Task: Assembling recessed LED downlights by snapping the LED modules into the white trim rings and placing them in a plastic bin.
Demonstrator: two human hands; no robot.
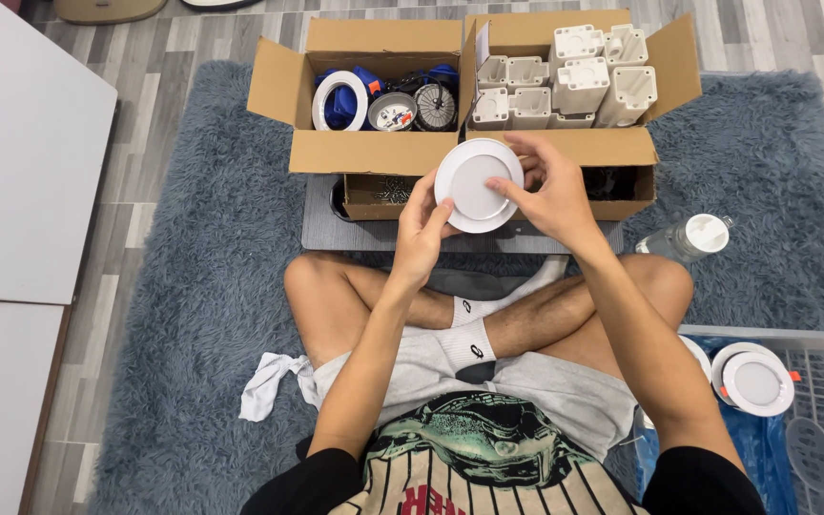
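The floor (193,43) is grey wood-look plank, laid in staggered rows. A shaggy grey-blue rug (212,286) covers most of it, reaching from the upper centre down to the lower edge. White table tops (21,153) stand along the left side, partly over the planks and just beside the rug edge. Light is even and soft, with faint shadows under the table edge. No wall or window shows

White round lamp (477,185), grey-blue rug (212,277)
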